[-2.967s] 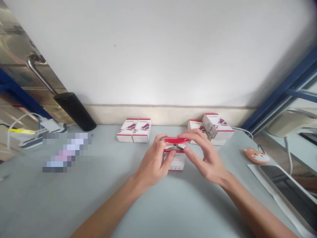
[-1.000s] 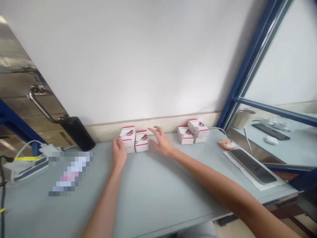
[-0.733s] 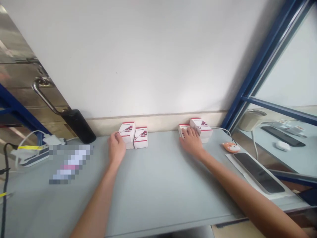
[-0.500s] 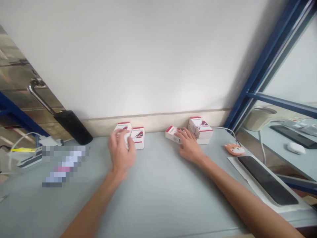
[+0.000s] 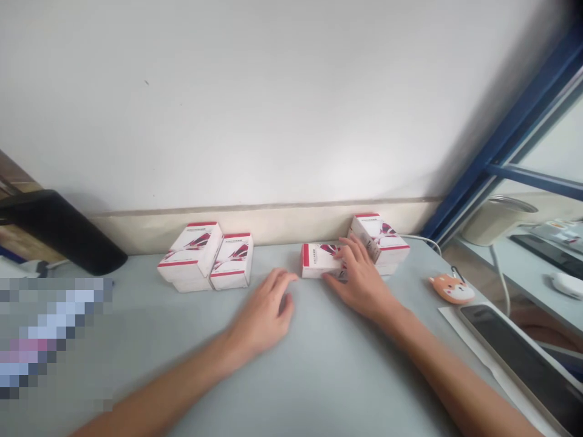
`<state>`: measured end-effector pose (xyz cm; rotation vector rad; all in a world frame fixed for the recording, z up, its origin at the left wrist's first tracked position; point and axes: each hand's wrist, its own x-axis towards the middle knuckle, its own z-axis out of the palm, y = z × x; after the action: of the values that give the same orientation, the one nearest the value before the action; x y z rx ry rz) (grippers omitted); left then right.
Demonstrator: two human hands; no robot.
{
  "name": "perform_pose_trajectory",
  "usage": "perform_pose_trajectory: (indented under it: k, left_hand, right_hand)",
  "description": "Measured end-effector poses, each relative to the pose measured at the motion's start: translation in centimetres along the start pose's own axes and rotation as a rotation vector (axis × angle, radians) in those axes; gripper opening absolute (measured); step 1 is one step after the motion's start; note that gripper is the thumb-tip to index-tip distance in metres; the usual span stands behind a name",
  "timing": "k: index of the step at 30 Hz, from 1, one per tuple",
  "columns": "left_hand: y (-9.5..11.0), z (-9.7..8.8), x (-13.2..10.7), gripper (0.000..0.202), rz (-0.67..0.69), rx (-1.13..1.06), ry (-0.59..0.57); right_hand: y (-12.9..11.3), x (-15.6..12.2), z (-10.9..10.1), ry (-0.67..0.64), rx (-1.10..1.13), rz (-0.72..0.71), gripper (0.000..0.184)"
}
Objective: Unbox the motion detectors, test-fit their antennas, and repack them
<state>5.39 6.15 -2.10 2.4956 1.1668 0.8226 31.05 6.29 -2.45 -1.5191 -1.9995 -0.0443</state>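
On the pale grey-blue table point(image 5: 150, 315) stand white cartons with red edges. At the left, one carton point(image 5: 190, 249) sits on another, with a single carton point(image 5: 231, 261) beside them. My right hand point(image 5: 359, 280) lies over a flat white carton point(image 5: 319, 261), fingers on top and thumb at its front. Behind my fingers, a tilted carton point(image 5: 378, 238) rests on another, and my fingertips reach it. My left hand point(image 5: 264, 312) rests on the table holding nothing, its fingertips a little left of the flat carton.
A black cylinder point(image 5: 59, 230) lies at the back left, beside a pixelated object point(image 5: 50, 334). An orange fox-shaped mouse point(image 5: 450, 288) and a dark tablet point(image 5: 519, 358) on white paper sit at the right. A cable runs behind the cartons, below a beige wall ledge.
My left hand has let go of the left cartons and moved right. The flat carton has slid forward under my right hand. The view has moved closer to the cartons.
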Motion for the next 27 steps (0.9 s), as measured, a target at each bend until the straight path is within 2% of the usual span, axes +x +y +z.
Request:
perform_pose_trajectory:
  k: [4, 7, 9, 11, 14, 16, 18, 21, 23, 25, 27]
  left_hand:
    - [0.2, 0.0, -0.6, 0.041, -0.048, -0.024, -0.013]
    - [0.2, 0.3, -0.6, 0.044, -0.182, -0.129, 0.028]
    - [0.2, 0.3, -0.3, 0.044, -0.278, -0.233, 0.045]
    - [0.3, 0.0, -0.2, 0.047, -0.318, -0.361, 0.051]
    - [0.4, -0.7, -0.4, 0.051, -0.285, -0.556, 0.09]
    - [0.3, -0.9, -0.8, 0.051, -0.228, -0.606, 0.162]
    - [0.2, -1.0, -1.2, 0.054, -0.117, -0.564, 0.265]
    - [0.1, -1.1, -1.4, 0.067, 0.182, -0.41, 0.404]
    - [0.2, -1.2, -1.2, 0.073, 0.391, -0.29, 0.467]
    - [0.4, -1.4, -1.0, 0.075, 0.536, -0.18, 0.518]
    - [0.6, -1.5, -0.8, 0.078, 0.585, -0.1, 0.553]
  right_hand:
    - [-0.2, 0.1, -1.3, -0.059, 0.002, 0.056, 0.03]
    - [-1.2, 0.0, -2.1, -0.051, 0.053, 0.16, 0.035]
    - [-2.1, -0.2, -2.6, -0.082, 0.173, 0.26, 0.039]
    - [-3.1, -0.4, -3.0, -0.165, 0.338, 0.307, 0.04]
    - [-4.1, -0.7, -3.4, -0.331, 0.521, 0.261, 0.04]
    - [-4.3, -1.0, -3.5, -0.357, 0.527, 0.168, 0.039]
    - [-4.2, -1.3, -3.7, -0.268, 0.481, 0.014, 0.041]
    - [-4.5, -1.7, -4.2, -0.087, 0.413, -0.249, 0.062]
    - [-5.2, -1.8, -4.6, -0.014, 0.351, -0.39, 0.068]
    - [-6.1, -1.7, -4.9, 0.037, 0.288, -0.485, 0.06]
    - [-6.8, -1.5, -5.2, 0.077, 0.261, -0.533, 0.048]
